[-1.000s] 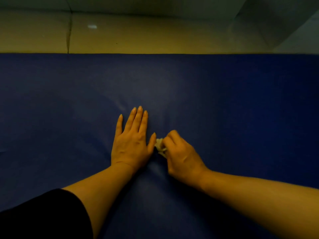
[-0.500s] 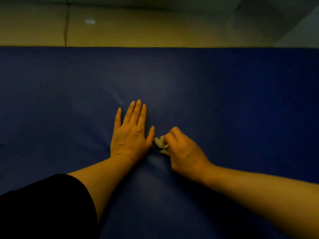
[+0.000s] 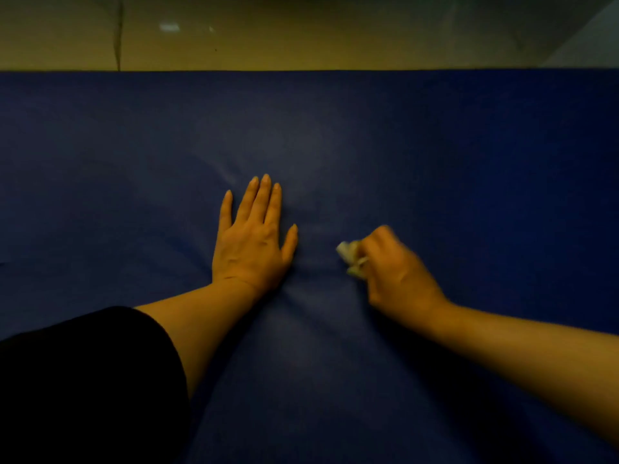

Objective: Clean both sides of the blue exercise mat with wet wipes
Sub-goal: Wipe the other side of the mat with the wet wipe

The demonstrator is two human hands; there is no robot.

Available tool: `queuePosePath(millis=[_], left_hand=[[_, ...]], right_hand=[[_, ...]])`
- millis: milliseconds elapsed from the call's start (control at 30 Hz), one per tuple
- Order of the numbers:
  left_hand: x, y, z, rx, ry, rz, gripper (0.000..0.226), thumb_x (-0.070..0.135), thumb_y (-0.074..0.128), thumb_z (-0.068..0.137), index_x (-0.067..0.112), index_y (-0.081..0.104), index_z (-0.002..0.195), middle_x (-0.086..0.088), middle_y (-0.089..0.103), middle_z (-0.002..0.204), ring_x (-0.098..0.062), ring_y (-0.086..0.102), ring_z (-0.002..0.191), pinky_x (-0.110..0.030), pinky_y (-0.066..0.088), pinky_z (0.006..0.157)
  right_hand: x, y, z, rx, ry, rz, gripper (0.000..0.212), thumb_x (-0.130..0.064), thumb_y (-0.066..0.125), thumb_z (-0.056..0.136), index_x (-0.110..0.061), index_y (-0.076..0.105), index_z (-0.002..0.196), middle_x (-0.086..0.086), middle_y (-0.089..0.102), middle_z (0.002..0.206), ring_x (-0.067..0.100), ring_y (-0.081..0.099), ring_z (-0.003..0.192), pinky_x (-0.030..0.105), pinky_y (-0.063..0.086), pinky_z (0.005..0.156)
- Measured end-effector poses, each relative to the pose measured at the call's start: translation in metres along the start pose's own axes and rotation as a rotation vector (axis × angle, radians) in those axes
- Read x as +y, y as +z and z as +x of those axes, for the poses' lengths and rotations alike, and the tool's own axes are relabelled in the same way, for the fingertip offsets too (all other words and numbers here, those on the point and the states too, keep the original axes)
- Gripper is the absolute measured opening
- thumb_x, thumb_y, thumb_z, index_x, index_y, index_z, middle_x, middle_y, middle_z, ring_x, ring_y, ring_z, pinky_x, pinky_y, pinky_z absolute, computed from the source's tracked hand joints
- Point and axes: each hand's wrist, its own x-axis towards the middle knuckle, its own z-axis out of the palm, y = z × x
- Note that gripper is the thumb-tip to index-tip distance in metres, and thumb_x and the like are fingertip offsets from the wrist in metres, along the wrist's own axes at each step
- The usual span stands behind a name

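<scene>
Mat: blue exercise mat (image 3: 435, 155) fills the view, far edge meeting a tiled floor (image 3: 301, 41).
Left hand (image 3: 249, 247): flat, fingers straight, pressing the mat.
Right hand (image 3: 398, 271): blurred, gripping a crumpled wet wipe (image 3: 348, 252) on the mat, apart from the left.

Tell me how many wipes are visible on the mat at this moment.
1. The wipe is bunched in the right hand, right of the left hand, which lies flat on the mat. Others may lie outside the view.
</scene>
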Motion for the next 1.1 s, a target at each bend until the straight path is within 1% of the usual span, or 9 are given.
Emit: queuePosePath(millis=[100,200,267,333,500,700,867,1033,1100], left_hand=[[0.002,-0.002,0.002,-0.067,0.006,0.054,0.067,0.049,0.014,0.096,0.014,0.013,0.154,-0.01,0.008,0.162,-0.023,0.002,0.15,-0.05,-0.002,0.118],[0.004,-0.002,0.004,-0.134,-0.001,0.108,0.064,0.048,0.008,0.098,0.021,-0.005,0.154,-0.007,-0.009,0.162,-0.022,-0.013,0.148,-0.051,-0.009,0.117],[0.006,-0.002,0.004,-0.153,-0.016,0.116,0.062,0.048,0.008,0.1,0.023,-0.009,0.153,-0.006,-0.014,0.161,-0.021,-0.016,0.148,-0.051,-0.01,0.117],[0.008,-0.003,0.004,-0.175,-0.04,0.111,0.061,0.047,0.011,0.101,0.024,-0.011,0.153,-0.005,-0.016,0.161,-0.021,-0.016,0.148,-0.052,-0.01,0.117],[0.023,-0.017,-0.009,-0.286,-0.11,0.024,0.061,0.044,0.017,0.104,0.023,-0.013,0.153,-0.006,-0.019,0.16,-0.023,-0.017,0.147,-0.054,-0.006,0.117],[0.048,-0.026,-0.1,-0.381,-0.046,-0.007,0.062,0.043,0.019,0.104,0.02,-0.011,0.153,-0.006,-0.018,0.16,-0.024,-0.015,0.148,-0.05,-0.004,0.118],[0.063,-0.047,-0.138,-0.496,-0.053,-0.07,0.06,0.039,0.02,0.105,0.019,-0.007,0.154,-0.005,-0.016,0.161,-0.023,-0.014,0.148,-0.047,-0.005,0.118],[0.082,-0.063,-0.171,-0.558,-0.015,-0.101,0.062,0.039,0.026,0.104,0.016,-0.001,0.155,-0.005,-0.009,0.162,-0.022,-0.009,0.149,-0.048,-0.002,0.118],[0.083,-0.069,-0.182,-0.556,0.001,-0.113,0.062,0.039,0.026,0.104,0.015,0.002,0.155,-0.005,-0.006,0.162,-0.022,-0.007,0.149,-0.047,-0.001,0.119]], right_hand=[[0.008,-0.005,0.003,0.135,0.248,-0.082,0.014,-0.01,0.062,0.088,-0.005,0.052,0.079,0.014,0.048,0.089,0.035,0.054,0.067,0.041,0.046,0.057],[-0.043,0.015,-0.027,0.035,0.067,0.004,0.015,-0.013,0.063,0.086,-0.009,0.052,0.076,0.012,0.049,0.083,0.029,0.05,0.062,0.036,0.037,0.054],[-0.061,0.019,-0.045,-0.188,-0.077,0.049,0.013,-0.006,0.066,0.079,-0.008,0.053,0.079,0.012,0.049,0.085,0.027,0.049,0.063,0.037,0.039,0.052],[-0.044,0.011,-0.037,-0.231,-0.09,0.043,0.015,-0.006,0.068,0.078,-0.009,0.054,0.081,0.012,0.05,0.088,0.03,0.052,0.066,0.038,0.043,0.052],[-0.003,-0.014,-0.028,0.074,0.37,-0.121,0.014,-0.015,0.059,0.09,-0.002,0.053,0.088,0.017,0.048,0.099,0.039,0.054,0.078,0.035,0.033,0.062],[-0.066,-0.007,-0.083,-0.351,0.028,-0.055,0.011,-0.017,0.054,0.091,-0.008,0.051,0.097,0.011,0.045,0.108,0.031,0.052,0.088,0.03,0.031,0.065],[-0.02,-0.03,-0.074,-0.116,0.559,-0.185,0.019,-0.015,0.054,0.093,-0.004,0.05,0.107,0.015,0.042,0.12,0.036,0.053,0.097,0.034,0.034,0.07],[-0.081,-0.01,-0.089,-0.29,0.215,-0.073,0.016,-0.017,0.051,0.093,-0.003,0.051,0.102,0.015,0.045,0.114,0.035,0.052,0.094,0.033,0.032,0.068],[-0.079,-0.02,-0.091,-0.336,0.2,-0.091,0.019,-0.022,0.053,0.093,-0.005,0.052,0.101,0.014,0.046,0.113,0.035,0.052,0.095,0.033,0.034,0.07]])
